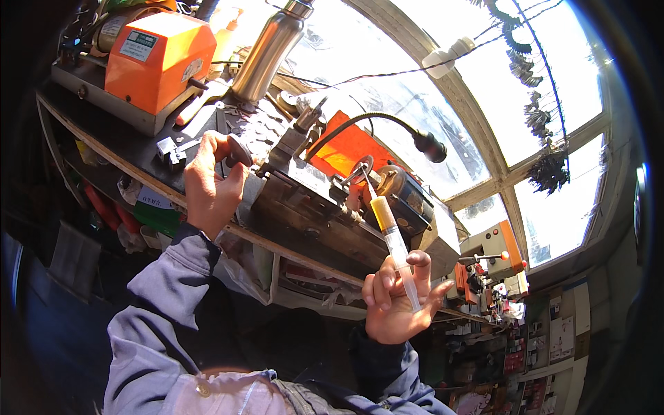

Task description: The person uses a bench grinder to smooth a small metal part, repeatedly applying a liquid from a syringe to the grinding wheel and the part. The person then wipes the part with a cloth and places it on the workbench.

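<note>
A syringe with amber liquid in its upper part is in my right hand, between the fingers, its plunger end against the palm. Its thin tip points up and away, close to a disc-shaped wheel on a small metal bench machine; whether tip and wheel touch, I cannot tell. My left hand is closed on a dark round knob at the machine's left end, thumb and forefinger about its rim. A black gooseneck lamp arches over the wheel from behind.
An orange-covered machine stands at the left of the bench, beside a steel bottle. Small flat metal pieces lie behind my left hand. An orange-and-grey machine is at the right. Bunches of small items hang before the window.
</note>
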{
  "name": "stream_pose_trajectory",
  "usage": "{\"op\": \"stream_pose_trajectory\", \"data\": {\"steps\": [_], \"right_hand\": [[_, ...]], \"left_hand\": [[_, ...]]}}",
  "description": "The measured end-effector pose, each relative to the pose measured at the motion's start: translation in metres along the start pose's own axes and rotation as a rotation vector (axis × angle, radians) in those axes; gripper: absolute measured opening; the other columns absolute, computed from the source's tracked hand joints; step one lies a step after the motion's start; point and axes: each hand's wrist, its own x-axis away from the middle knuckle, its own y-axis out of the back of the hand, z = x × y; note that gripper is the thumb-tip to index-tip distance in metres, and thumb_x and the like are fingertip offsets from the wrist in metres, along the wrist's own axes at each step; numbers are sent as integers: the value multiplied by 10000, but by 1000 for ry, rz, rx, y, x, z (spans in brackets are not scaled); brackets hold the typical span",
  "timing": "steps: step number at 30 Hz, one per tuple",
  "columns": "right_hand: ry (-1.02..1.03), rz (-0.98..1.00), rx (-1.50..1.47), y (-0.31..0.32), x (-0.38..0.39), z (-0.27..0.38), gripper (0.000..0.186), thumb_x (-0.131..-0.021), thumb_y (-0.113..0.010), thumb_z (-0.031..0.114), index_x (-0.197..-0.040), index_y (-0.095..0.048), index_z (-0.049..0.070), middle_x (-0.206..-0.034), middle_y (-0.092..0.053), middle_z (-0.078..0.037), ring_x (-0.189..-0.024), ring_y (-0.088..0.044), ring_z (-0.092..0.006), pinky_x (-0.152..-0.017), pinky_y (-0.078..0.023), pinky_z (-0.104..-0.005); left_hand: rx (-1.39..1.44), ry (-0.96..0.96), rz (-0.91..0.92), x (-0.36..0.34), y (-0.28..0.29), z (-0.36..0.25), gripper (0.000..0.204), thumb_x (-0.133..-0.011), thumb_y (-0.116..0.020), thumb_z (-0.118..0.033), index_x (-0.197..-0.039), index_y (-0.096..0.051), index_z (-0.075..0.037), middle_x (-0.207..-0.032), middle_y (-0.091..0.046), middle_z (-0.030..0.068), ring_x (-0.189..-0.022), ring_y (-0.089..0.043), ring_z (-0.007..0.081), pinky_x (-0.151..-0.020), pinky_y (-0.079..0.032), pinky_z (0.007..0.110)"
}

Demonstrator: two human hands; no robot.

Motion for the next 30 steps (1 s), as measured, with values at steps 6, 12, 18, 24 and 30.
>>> {"op": "stream_pose_trajectory", "data": {"steps": [6,12,18,24,30], "right_hand": [[11,-45,38,-3,0,0,711,-990,-265,749,-1206,-542,131,-703,-527,-100,-455,-380,-108,-435,-361,-277],[-5,-56,24,-3,0,0,708,-988,-271,751,-1188,-535,126,-693,-520,-101,-456,-374,-110,-449,-369,-282],[3,-62,22,-3,1,0,709,-984,-286,754,-1181,-531,118,-703,-521,-101,-462,-374,-111,-464,-376,-287],[6,-44,22,-1,2,1,715,-984,-287,754,-1180,-537,114,-700,-518,-95,-459,-371,-108,-464,-378,-288],[-4,-25,16,-1,1,1,708,-993,-274,744,-1180,-540,114,-702,-527,-93,-455,-369,-108,-464,-375,-288]], "left_hand": [[16,-2,12,0,1,-2,163,-799,-619,62,-930,-569,-22,-835,-639,58,-790,-573,130,-770,-493,290],[-17,0,5,0,1,0,166,-803,-617,59,-941,-567,-20,-841,-639,67,-793,-579,131,-759,-499,292],[-4,10,9,0,1,1,168,-806,-618,59,-946,-567,-20,-843,-641,70,-797,-588,134,-767,-502,293],[-23,-4,9,0,1,-2,163,-805,-610,66,-936,-563,-19,-839,-650,69,-800,-590,133,-777,-499,293],[3,-6,15,0,0,-3,157,-803,-602,68,-928,-559,-19,-836,-654,65,-801,-586,128,-770,-498,294]]}}
